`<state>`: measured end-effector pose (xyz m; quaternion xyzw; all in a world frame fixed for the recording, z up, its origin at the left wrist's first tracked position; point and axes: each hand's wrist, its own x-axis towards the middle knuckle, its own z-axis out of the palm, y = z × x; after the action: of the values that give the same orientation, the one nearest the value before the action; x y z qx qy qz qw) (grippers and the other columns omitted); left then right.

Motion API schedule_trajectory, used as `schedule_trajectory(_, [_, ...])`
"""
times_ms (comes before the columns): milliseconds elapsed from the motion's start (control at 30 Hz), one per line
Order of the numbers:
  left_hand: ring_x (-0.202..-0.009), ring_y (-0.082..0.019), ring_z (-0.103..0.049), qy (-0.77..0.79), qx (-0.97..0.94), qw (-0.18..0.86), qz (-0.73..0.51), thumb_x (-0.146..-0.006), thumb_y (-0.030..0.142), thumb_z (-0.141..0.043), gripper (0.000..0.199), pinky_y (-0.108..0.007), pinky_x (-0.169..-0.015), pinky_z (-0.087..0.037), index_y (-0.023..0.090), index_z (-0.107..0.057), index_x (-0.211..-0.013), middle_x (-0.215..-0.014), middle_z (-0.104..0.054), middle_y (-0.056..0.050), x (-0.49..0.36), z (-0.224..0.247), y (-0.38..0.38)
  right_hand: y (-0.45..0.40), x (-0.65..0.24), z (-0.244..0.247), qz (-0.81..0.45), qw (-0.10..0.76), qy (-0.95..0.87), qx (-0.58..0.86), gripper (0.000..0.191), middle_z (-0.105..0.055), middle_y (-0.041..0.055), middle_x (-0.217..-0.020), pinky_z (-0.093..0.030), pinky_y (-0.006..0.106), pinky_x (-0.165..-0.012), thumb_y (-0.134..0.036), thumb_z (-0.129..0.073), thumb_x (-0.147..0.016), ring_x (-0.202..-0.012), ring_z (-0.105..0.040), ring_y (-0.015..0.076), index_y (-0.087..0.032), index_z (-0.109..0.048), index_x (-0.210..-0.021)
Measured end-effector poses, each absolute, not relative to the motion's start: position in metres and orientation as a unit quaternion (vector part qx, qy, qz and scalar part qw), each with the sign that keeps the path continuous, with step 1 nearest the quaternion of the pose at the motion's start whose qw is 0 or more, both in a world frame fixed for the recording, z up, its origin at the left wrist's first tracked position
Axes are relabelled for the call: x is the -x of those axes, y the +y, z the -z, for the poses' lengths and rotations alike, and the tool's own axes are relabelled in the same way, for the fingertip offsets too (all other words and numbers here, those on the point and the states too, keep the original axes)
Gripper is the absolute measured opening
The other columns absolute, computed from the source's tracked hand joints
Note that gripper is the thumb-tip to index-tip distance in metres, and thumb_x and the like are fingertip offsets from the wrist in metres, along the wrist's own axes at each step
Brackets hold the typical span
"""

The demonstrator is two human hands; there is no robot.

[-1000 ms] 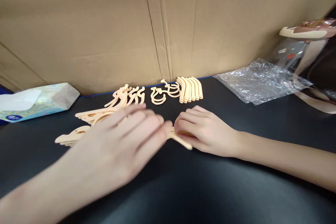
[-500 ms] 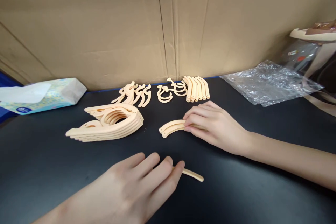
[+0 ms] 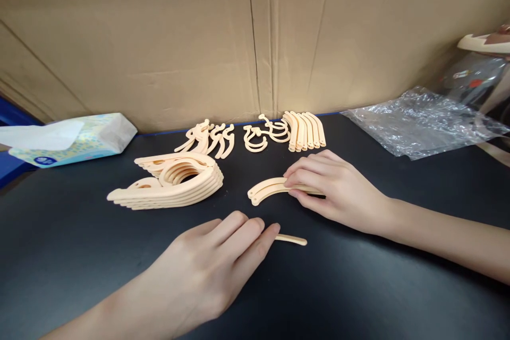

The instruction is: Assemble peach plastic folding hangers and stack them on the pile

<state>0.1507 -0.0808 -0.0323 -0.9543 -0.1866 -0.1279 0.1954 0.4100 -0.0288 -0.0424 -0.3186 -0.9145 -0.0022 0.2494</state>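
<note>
My left hand (image 3: 223, 260) is closed on a thin cream strip (image 3: 292, 239), whose right end sticks out past the fingertips near the front centre. Farther back and to the right, my right hand (image 3: 334, 188) grips a pair of curved cream strips (image 3: 266, 187) lying side by side on the black table. Their left ends, with small holes, show; the fingers cover the middle. Left of them sits a nested stack of folded cream hanger-shaped pieces (image 3: 191, 191) with round openings.
Behind lie curved arm pieces (image 3: 203, 137), loose hooks (image 3: 255, 141) and a row of curved strips (image 3: 305, 130). A tissue pack (image 3: 99, 135) is at left, clear plastic wrap (image 3: 418, 122) at right. Cardboard (image 3: 179, 37) stands at the back of the black table (image 3: 358, 287).
My left hand has moved up and away from the front edge with its strip, closer to the pair under my right hand. The view has shifted slightly.
</note>
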Motion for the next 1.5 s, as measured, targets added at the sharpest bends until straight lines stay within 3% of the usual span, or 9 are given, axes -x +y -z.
schedule_trajectory(800, [-0.074, -0.016, -0.066, -0.231, 0.95, 0.14, 0.156, -0.098, 0.013, -0.039, 0.032, -0.029, -0.055, -0.052, 0.011, -0.065, -0.118, -0.09, -0.07, -0.004, -0.163, 0.027, -0.081, -0.029, -0.41, 0.042, 0.006, 0.253, -0.914, 0.317, 0.018, -0.07, 0.0027, -0.098, -0.041, 0.031, -0.082, -0.019, -0.052, -0.098, -0.086, -0.06, 0.015, -0.018, -0.067, -0.089])
schedule_trajectory(1500, [-0.072, -0.016, -0.065, -0.238, 0.941, 0.182, 0.154, -0.105, 0.024, -0.035, 0.034, -0.031, -0.051, -0.046, 0.011, -0.065, -0.115, -0.09, -0.071, -0.002, -0.166, 0.029, -0.085, -0.029, -0.41, 0.043, 0.006, 0.26, -0.914, 0.31, 0.017, -0.069, 0.0039, -0.097, -0.041, 0.032, -0.082, -0.019, -0.052, -0.097, -0.086, -0.061, 0.0161, -0.016, -0.067, -0.089])
